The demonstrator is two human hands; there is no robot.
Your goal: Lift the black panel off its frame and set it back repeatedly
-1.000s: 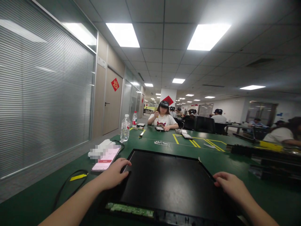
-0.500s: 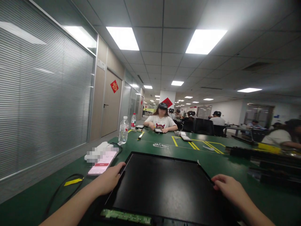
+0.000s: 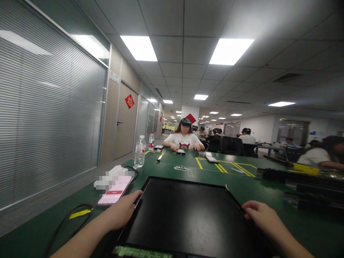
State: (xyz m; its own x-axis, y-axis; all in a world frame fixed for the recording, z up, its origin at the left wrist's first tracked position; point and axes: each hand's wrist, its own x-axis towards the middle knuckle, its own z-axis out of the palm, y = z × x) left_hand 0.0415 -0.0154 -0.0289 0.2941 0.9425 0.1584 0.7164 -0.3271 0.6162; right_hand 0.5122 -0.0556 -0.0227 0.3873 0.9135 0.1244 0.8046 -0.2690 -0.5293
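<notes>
The black panel (image 3: 185, 218) lies flat on the green bench (image 3: 161, 170), between both hands. The left hand (image 3: 120, 211) rests on the panel's left edge, fingers curled loosely over the rim; the right hand (image 3: 262, 216) rests on the right edge, fingers bent. Neither grip is closed around the panel. Compared with a second ago, both hands hold the same edge positions; only the view has tilted. The panel appears steadied, not lifted. A phone (image 3: 114, 190) lies just left of the left hand, a cable (image 3: 67, 220) beyond.

Both hands (image 3: 122, 212) on black panel (image 3: 185, 215)
</notes>
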